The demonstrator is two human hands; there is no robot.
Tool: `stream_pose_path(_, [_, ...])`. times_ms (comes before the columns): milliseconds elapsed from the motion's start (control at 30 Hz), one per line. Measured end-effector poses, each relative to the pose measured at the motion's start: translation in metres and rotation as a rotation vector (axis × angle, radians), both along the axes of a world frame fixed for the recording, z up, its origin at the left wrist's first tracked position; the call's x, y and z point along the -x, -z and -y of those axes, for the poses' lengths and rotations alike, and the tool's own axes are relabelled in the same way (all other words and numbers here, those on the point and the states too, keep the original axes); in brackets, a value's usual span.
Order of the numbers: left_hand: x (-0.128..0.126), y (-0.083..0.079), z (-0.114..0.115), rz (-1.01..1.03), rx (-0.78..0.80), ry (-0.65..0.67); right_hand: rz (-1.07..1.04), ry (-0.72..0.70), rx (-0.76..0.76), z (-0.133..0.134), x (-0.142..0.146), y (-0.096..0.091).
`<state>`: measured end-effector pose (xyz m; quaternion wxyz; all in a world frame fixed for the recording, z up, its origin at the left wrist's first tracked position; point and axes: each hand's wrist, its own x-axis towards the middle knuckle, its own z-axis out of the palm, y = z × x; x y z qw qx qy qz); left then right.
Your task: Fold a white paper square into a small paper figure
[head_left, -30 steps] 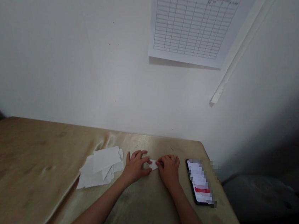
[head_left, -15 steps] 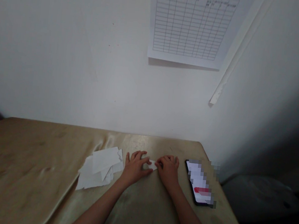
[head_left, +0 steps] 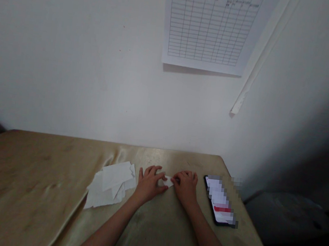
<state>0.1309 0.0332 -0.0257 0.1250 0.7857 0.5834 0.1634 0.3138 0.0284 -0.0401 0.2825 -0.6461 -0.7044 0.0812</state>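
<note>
Broadly, a tan table (head_left: 30,171) is seen set against a white wall, with a ruled chart (head_left: 210,26) pinned above it. A loose pile of white sheets (head_left: 111,184) is spread just left of the hands. A phone (head_left: 219,201) is laid face up near the table's right edge, its screen blurred out.

The left hand (head_left: 148,184) and the right hand (head_left: 186,187) are rested close together on the tabletop with fingers curled. A small white slip of paper (head_left: 169,181) is pinched between their fingertips, low on the table, between pile and phone.

The slip is judged to be very light, thin and limp, easily creased or torn, and apt to slide on the smooth table cover. It is best taken lightly at its edges or corners with the fingertips.

Most of the slip is covered by the fingers, so its shape and any folds cannot be made out, nor can the firmness of the pinch. The chart's writing is too small to be read, and the table's left end is cut off.
</note>
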Motion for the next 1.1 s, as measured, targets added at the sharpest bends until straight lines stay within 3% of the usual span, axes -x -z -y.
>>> stream_pose_path(1100, [-0.0027, -0.0018, 0.0029, 0.008, 0.001, -0.01, -0.022, 0.05, 0.031, 0.0001, 0.0033, -0.0018])
